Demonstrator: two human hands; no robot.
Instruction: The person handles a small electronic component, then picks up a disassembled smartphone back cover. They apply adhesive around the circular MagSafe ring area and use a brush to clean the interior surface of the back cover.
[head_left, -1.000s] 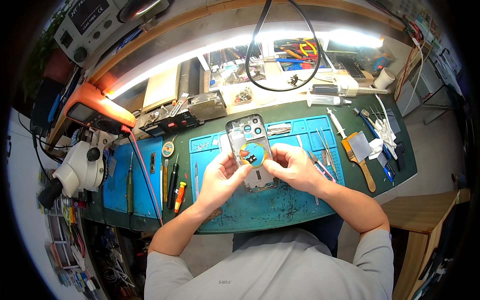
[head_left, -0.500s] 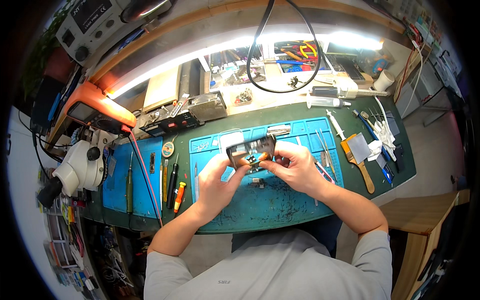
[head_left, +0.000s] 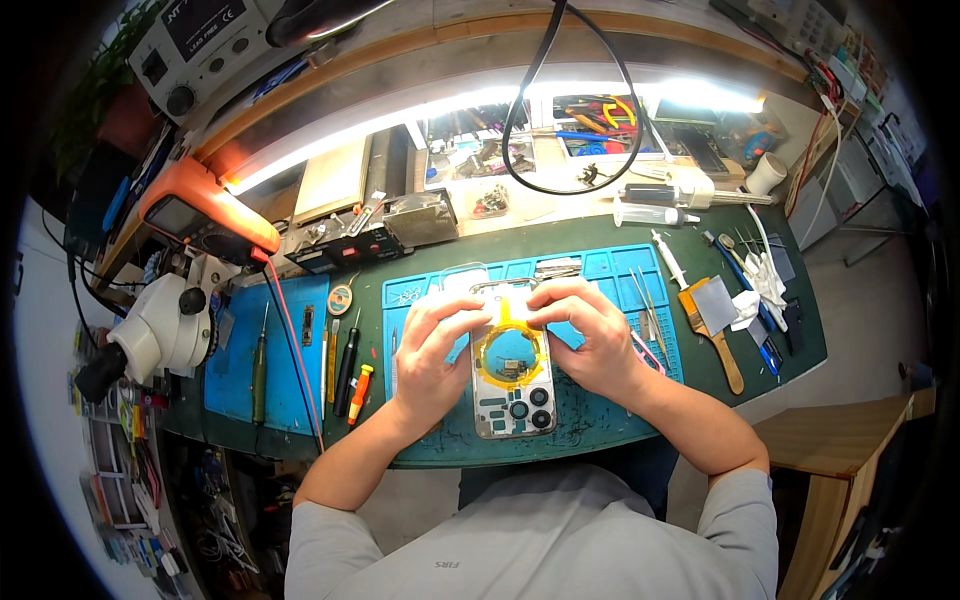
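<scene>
Green work surface, seen from above, with a lit shelf beyond its far edge. Over the large blue mat, towards the surface's near edge, we find a phone frame, its camera openings facing that edge. We note a yellow ring about its middle, with a small metallic part showing within; whether the frame touches the mat we cannot tell. At its far end we see the left hand clamped on one long side and the right hand clamped on the other, the two hands apart from each other. Near the mat's right edge we see tweezers; between mat and the surface's right edge, a wooden-handled brush and a white syringe. Beside the mat's left edge we observe an orange-and-yellow screwdriver and a black screwdriver. At the surface's far left corner stands an orange multimeter.
</scene>
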